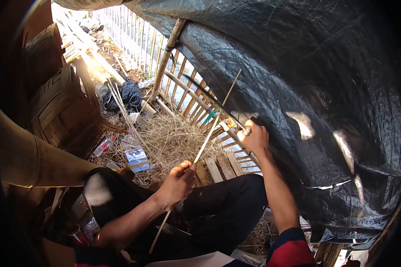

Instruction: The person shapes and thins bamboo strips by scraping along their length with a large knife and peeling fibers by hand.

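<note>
- Clearly, the left hand (177, 181) had its fingers clamped on a thin bamboo strip (208, 138), which passed through the fist above the person's lap.
- The strip was slanting: its upper end reached up in front of the black tarpaulin (343, 84), and its lower end came down before the dark trousers (227, 200).
- The right hand (255, 139) had its fingers closed around the handle of a long knife (206, 93), beside the tarpaulin.
- The dark blade pointed away to the upper left and crossed the strip in the view; whether both were touching, I could not tell.
- On the ground, dry shavings (165, 138) were lying in a loose heap, up to the edge where the slatted bamboo fence (182, 82) was standing.
- Toward the left edge of this ground lay a plastic bottle (103, 146) with a red label, and near it a blue and white packet (137, 159).
- Farther off, a dark bundle (128, 94) was resting near the bamboo post (165, 60).
- A thick bamboo pole (40, 155) extended at the left, near the knee.
</note>
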Demonstrator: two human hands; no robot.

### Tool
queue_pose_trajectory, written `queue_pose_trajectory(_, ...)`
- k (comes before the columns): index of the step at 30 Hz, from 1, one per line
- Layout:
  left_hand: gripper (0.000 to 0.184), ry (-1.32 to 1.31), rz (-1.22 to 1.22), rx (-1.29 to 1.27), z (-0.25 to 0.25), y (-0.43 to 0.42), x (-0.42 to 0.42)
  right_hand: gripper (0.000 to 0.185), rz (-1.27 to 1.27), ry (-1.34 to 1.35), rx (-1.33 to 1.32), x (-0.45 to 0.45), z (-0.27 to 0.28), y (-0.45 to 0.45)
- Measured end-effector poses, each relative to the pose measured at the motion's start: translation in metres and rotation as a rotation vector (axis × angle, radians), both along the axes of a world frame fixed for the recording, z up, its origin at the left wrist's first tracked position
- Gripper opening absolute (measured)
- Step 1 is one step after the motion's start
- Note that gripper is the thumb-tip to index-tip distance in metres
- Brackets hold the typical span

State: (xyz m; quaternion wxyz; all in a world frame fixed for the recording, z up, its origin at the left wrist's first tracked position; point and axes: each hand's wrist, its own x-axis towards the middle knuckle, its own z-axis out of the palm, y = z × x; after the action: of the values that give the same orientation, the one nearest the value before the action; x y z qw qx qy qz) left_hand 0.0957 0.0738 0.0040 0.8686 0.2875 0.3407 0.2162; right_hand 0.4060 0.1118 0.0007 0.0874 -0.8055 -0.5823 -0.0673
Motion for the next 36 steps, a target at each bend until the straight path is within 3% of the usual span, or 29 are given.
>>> queue_pose_trajectory(2,0.020,-0.035,0.011,0.001,-0.006,0.002,0.001,0.027,0.119,0.043,0.044,-0.022,0.012,-0.014)
queue_pose_trajectory(4,0.018,-0.030,0.014,0.004,-0.008,0.000,0.001,0.025,0.487,0.122,0.014,-0.032,0.015,-0.021)
queue_pose_trajectory(5,0.016,-0.028,0.019,0.011,-0.010,-0.001,0.000,0.023,0.606,0.011,-0.036,-0.037,0.020,-0.021)
queue_pose_trajectory(8,0.018,-0.112,0.145,0.038,-0.050,-0.006,0.010,0.024,0.495,0.013,-0.017,-0.028,0.006,-0.010)
queue_pose_trajectory(10,0.018,-0.110,0.099,0.056,-0.046,-0.002,0.003,0.026,0.120,0.035,-0.106,-0.021,0.018,0.004)
queue_pose_trajectory(12,0.021,-0.142,-0.025,0.114,-0.051,-0.003,-0.004,0.028,0.014,0.035,-0.055,-0.011,0.018,0.009)
queue_pose_trajectory(16,0.012,-0.289,-0.008,0.058,-0.074,0.004,0.004,0.027,0.057,0.027,-0.123,-0.022,0.015,-0.015)
queue_pose_trajectory(18,0.006,0.020,0.110,0.416,-0.071,0.000,0.011,0.027,0.435,0.054,-0.056,-0.036,0.019,-0.024)
queue_pose_trajectory(19,0.004,0.144,0.093,0.576,-0.060,-0.002,0.009,0.028,0.471,-0.019,-0.111,-0.038,0.018,-0.024)
queue_pose_trajectory(23,0.002,0.159,0.216,0.730,-0.070,-0.006,0.015,0.033,0.154,-0.015,-0.168,-0.027,0.019,-0.005)
queue_pose_trajectory(26,0.001,0.284,0.181,0.863,-0.073,0.001,0.017,0.034,0.145,0.025,-0.117,-0.044,0.027,-0.008)
queue_pose_trajectory(30,0.003,0.388,0.106,0.861,-0.045,-0.001,0.010,0.024,0.544,-0.036,0.078,-0.063,0.021,-0.016)
queue_pose_trajectory(33,0.006,0.412,0.075,0.831,-0.047,-0.002,0.008,0.025,0.339,0.088,-0.058,-0.034,0.012,-0.004)
queue_pose_trajectory(36,0.007,0.414,0.080,0.815,-0.040,0.000,0.009,0.030,0.158,-0.042,-0.090,-0.028,0.018,0.005)
